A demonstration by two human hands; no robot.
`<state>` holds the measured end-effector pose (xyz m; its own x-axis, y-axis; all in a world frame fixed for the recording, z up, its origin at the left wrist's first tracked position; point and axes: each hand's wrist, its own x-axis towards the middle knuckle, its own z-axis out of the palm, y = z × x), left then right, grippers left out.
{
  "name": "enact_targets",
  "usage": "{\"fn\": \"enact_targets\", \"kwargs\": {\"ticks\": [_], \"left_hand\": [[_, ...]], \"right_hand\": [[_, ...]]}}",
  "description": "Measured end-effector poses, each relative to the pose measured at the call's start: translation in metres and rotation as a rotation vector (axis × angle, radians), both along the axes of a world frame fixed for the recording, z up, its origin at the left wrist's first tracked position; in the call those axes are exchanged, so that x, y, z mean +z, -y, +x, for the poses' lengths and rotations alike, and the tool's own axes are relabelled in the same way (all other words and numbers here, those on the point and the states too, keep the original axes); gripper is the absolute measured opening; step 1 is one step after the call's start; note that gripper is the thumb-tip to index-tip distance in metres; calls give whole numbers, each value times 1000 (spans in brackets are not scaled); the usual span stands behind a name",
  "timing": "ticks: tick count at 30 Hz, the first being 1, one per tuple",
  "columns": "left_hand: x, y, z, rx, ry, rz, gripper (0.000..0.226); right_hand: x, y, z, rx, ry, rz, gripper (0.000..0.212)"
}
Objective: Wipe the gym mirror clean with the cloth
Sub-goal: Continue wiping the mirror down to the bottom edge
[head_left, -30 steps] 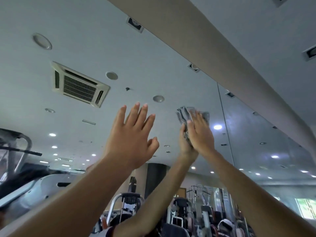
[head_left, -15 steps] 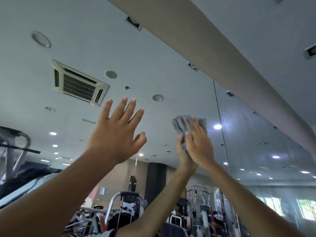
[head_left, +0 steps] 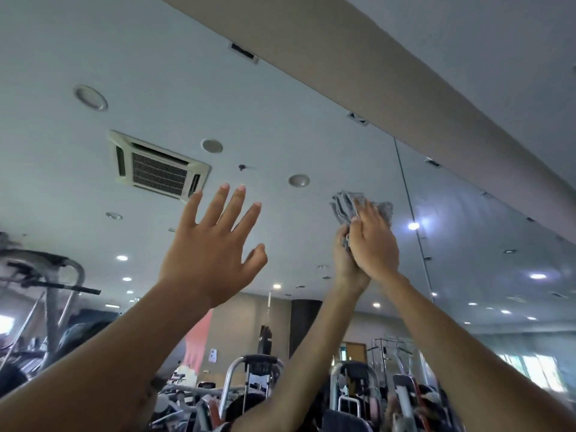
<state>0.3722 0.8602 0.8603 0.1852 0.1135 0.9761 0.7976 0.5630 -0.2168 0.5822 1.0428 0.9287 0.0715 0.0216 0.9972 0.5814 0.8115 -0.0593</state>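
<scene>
The gym mirror (head_left: pixel 280 98) fills most of the view and reflects the ceiling and gym machines. My right hand (head_left: pixel 375 244) is raised high and presses a crumpled grey cloth (head_left: pixel 384 209) flat against the glass, just left of a vertical seam (head_left: pixel 411 213) between mirror panels. Its reflection meets it palm to palm from the left. My left hand (head_left: pixel 212 251) is held up to the left of the cloth with fingers spread and holds nothing. Whether it touches the glass I cannot tell.
A beige beam (head_left: pixel 405 88) runs diagonally along the mirror's top edge. A second mirror panel (head_left: pixel 498 260) lies to the right of the seam. Reflected gym machines (head_left: pixel 255 381) fill the bottom of the glass.
My right hand slid the cloth a little down and left on the glass, then back up. My left hand drifted left and stayed open.
</scene>
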Motion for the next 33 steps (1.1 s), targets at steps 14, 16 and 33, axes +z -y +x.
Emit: {"fn": "enact_targets", "kwargs": {"ticks": [14,16,33], "left_hand": [[-24,0,-3,-19,-18,-2,74],[-27,1,-6,-35,-54,-1,73],[-45,5,-8,-12,-71,17,72]], "right_hand": [[-49,-9,15,-27,91,42,61],[-6,5,1,0,-57,-166,59],[-24,28,-37,-10,-75,-61,55]]}}
